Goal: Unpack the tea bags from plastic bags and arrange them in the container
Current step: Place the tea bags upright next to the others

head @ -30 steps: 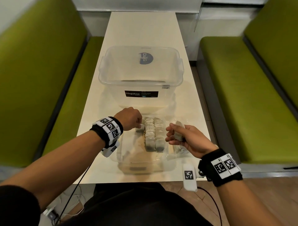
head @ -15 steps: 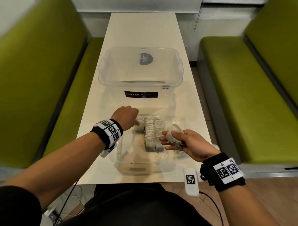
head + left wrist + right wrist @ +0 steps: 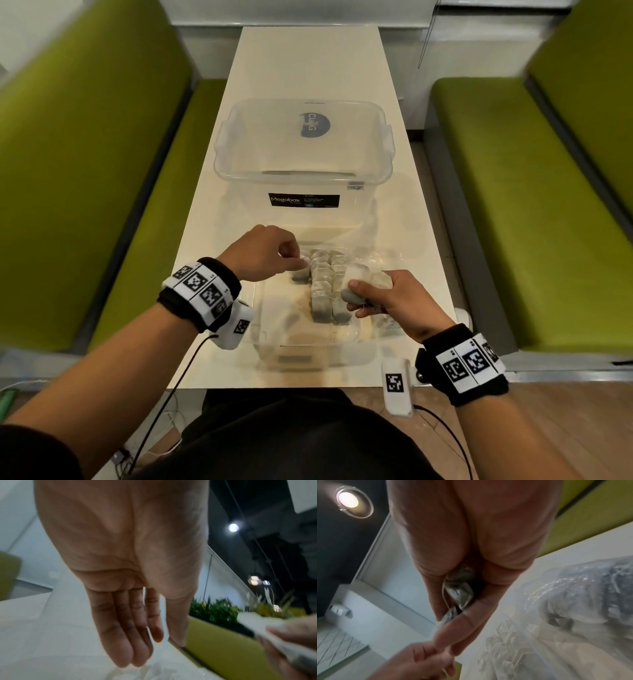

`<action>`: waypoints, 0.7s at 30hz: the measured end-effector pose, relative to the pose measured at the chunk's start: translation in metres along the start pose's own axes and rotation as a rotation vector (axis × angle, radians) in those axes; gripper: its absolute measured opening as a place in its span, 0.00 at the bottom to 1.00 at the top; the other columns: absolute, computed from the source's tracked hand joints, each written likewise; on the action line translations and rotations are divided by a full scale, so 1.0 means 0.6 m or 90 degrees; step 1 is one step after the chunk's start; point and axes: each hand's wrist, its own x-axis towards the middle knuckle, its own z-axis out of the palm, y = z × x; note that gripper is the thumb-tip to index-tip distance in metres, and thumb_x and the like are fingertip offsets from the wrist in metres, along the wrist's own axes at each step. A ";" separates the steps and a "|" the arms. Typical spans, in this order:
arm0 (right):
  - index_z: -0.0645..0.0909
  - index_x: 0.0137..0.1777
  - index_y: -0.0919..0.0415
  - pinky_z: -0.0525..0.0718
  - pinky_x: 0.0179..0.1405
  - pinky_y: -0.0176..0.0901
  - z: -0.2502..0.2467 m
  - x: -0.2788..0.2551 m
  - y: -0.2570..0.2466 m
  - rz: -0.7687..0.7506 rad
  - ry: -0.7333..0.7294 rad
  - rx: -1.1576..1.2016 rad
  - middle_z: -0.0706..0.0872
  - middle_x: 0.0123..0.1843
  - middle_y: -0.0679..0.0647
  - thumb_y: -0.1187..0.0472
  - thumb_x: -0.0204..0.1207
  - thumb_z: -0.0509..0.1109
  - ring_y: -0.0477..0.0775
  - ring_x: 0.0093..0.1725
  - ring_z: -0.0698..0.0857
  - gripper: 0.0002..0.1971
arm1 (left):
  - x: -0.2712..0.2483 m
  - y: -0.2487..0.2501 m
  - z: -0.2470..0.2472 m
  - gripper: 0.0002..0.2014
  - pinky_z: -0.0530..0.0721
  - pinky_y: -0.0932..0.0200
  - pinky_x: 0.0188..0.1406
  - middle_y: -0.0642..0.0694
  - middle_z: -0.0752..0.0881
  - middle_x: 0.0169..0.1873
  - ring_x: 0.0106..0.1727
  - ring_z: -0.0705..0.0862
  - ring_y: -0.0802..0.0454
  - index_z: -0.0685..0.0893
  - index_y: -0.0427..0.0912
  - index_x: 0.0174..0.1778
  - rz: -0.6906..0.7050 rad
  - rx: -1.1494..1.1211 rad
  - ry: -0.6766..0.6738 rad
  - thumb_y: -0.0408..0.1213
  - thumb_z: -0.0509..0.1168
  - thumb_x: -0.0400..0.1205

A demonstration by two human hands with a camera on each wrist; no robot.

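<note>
A bunch of tea bags (image 3: 358,281) was gripped in the curled right hand (image 3: 394,301) over the clear container (image 3: 301,359) on the counter (image 3: 308,61), seemingly for adding to the rows (image 3: 322,291) inside; the left hand (image 3: 263,253), fingers relaxed and nearly straight, was rested at the rows' far-left end, probably to steady them

Two bare hands meet over the bench, forearms reaching forward side by side.

The left hand (image 3: 263,253) hangs palm down from a bent wrist. Its fingers (image 3: 120,635) are nearly straight, pressed together and pointing downward, the thumb alongside, with nothing seen between them. The right hand (image 3: 394,298), palm turned inward toward the left, curls fingers (image 3: 368,310) and thumb round a clutch of tea bags (image 3: 359,281). The two sets of fingertips lie close together.
</note>
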 end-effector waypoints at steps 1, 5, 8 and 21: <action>0.89 0.54 0.75 0.90 0.39 0.42 0.003 0.002 -0.001 -0.003 -0.005 -0.016 0.93 0.48 0.70 0.64 0.80 0.76 0.60 0.43 0.93 0.12 | -0.011 0.014 -0.005 0.13 0.86 0.61 0.44 0.57 0.90 0.42 0.40 0.87 0.62 0.90 0.51 0.47 0.020 -0.057 -0.013 0.57 0.75 0.79; 0.90 0.52 0.72 0.90 0.40 0.45 0.019 0.008 -0.012 -0.008 -0.049 -0.085 0.94 0.47 0.66 0.63 0.79 0.78 0.62 0.41 0.92 0.10 | -0.044 0.061 -0.010 0.16 0.91 0.58 0.47 0.54 0.93 0.46 0.42 0.92 0.56 0.90 0.50 0.59 0.070 -0.247 -0.096 0.54 0.75 0.80; 0.91 0.52 0.69 0.92 0.45 0.51 0.030 0.012 -0.019 -0.026 -0.077 -0.133 0.95 0.46 0.65 0.62 0.77 0.80 0.64 0.43 0.93 0.10 | -0.050 0.073 -0.006 0.17 0.92 0.57 0.48 0.48 0.93 0.47 0.42 0.92 0.50 0.90 0.46 0.63 0.088 -0.296 -0.109 0.48 0.76 0.81; 0.92 0.53 0.59 0.90 0.42 0.48 0.046 0.023 -0.013 -0.128 -0.020 -0.170 0.94 0.46 0.55 0.66 0.75 0.82 0.50 0.35 0.88 0.08 | -0.068 0.078 -0.045 0.07 0.88 0.64 0.44 0.55 0.92 0.36 0.36 0.87 0.63 0.93 0.46 0.51 0.085 -0.244 -0.024 0.44 0.76 0.81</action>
